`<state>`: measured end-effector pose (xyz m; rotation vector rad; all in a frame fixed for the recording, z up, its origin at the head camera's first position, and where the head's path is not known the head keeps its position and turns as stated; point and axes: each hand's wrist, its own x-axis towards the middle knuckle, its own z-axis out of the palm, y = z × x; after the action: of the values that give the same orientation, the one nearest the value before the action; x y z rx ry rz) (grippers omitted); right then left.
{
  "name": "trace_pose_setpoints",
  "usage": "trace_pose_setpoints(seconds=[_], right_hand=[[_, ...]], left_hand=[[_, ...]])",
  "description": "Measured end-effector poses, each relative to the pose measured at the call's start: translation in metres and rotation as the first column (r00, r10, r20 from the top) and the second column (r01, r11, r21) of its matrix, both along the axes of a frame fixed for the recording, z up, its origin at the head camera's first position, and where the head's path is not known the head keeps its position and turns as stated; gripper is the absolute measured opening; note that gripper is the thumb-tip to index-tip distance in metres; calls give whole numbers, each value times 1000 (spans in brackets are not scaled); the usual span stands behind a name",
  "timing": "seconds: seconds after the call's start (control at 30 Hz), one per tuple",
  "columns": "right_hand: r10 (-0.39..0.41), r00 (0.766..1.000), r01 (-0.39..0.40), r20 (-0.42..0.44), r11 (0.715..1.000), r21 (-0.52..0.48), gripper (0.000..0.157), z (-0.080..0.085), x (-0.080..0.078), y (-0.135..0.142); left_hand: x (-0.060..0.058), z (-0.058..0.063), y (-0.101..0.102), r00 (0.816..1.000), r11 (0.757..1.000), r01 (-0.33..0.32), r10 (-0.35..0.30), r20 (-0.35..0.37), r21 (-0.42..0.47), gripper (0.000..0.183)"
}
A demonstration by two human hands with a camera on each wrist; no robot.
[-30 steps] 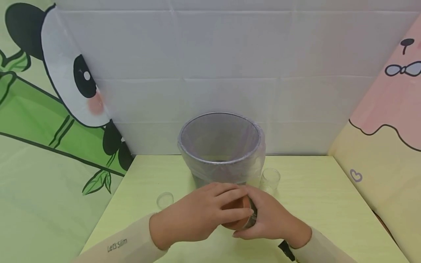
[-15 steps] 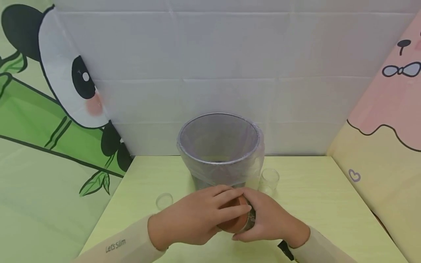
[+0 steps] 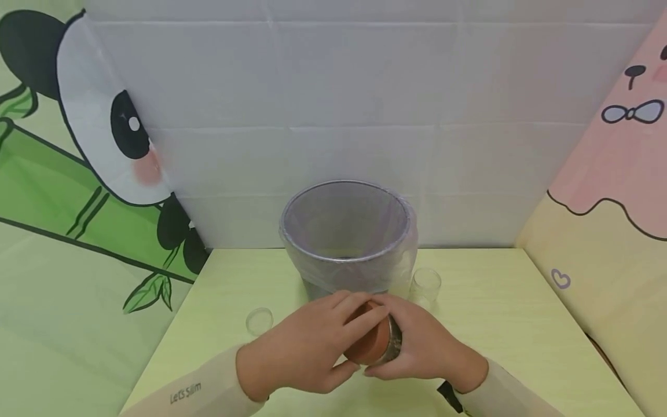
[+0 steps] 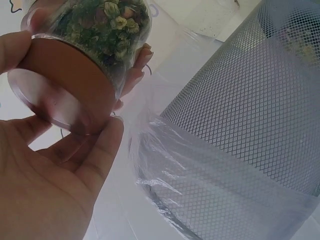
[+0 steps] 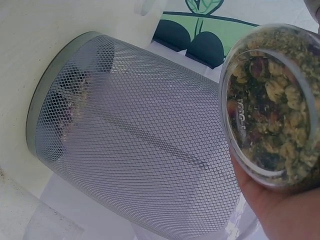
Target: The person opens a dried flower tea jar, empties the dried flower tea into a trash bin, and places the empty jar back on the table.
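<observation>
A clear jar [image 4: 117,22] of dried flowers and leaves lies tilted between both hands, in front of the bin. Its reddish-brown lid [image 3: 371,341] faces left in the head view. My left hand [image 3: 307,341] holds the lid, thumb and fingers around its rim. My right hand [image 3: 429,341] grips the jar's body from the right. In the right wrist view the jar's clear base [image 5: 272,112] shows, with pale buds and darker pieces pressed behind it. The lid still sits on the jar's mouth in the left wrist view.
Behind the hands stands a grey mesh bin [image 5: 150,130] with a thin plastic liner over its rim; some dark and yellowish bits show at its bottom. A clear cup [image 3: 427,284] stands right of it. A clear round piece [image 3: 259,320] lies left on the pale table [image 3: 484,313].
The left hand's fingers have shifted around the lid, and its thumb now shows below the rim. More of the lid's face is visible. The right hand keeps its hold on the jar.
</observation>
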<state>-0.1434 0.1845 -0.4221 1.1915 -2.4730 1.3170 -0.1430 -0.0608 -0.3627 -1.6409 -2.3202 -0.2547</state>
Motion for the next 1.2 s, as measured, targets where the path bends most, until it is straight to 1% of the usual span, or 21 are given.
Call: trace_pose_setpoints(seconds=[0.2, 0.27, 0.33, 0.47, 0.6, 0.7, 0.77, 0.87, 1.0, 1.1, 1.2], right_hand=[[-27, 1000, 27, 16, 1000, -4, 83, 0, 2, -2], [-45, 999, 45, 14, 999, -1, 82, -2, 2, -2], [-56, 998, 56, -7, 998, -2, 81, -3, 2, -2], [-72, 997, 72, -31, 997, -3, 82, -5, 1, -4], [-98, 995, 98, -27, 995, 0, 80, -6, 1, -5], [-100, 994, 100, -33, 995, -7, 74, -5, 1, -7], [-89, 995, 88, -34, 996, -13, 70, -5, 0, -8], [-68, 997, 67, -31, 997, -25, 68, -4, -2, -11], [-58, 998, 58, 1, 997, -41, 70, -4, -4, -13], [-63, 998, 64, 15, 997, -40, 72, -4, -4, -13], [-75, 997, 76, 26, 996, -37, 76, -5, -5, -12]], left_hand=[[1, -4, 2, 998, 998, -58, 58, 10, 30, 85], [1, -5, 3, 996, 996, -85, 84, 20, 40, 84], [2, -7, 4, 993, 992, -115, 113, 31, 53, 81], [3, -11, 6, 982, 979, -182, 176, 71, 91, 76], [5, -16, 11, 966, 962, -245, 231, 113, 125, 75], [6, -19, 15, 959, 950, -276, 262, 105, 145, 79], [6, -20, 17, 957, 944, -289, 278, 87, 159, 80], [5, -21, 19, 954, 935, -300, 293, 66, 190, 74], [4, -21, 21, 946, 921, -325, 317, 71, 217, 65], [4, -19, 22, 935, 910, -353, 334, 121, 217, 61], [6, -17, 22, 919, 900, -382, 346, 186, 211, 58]])
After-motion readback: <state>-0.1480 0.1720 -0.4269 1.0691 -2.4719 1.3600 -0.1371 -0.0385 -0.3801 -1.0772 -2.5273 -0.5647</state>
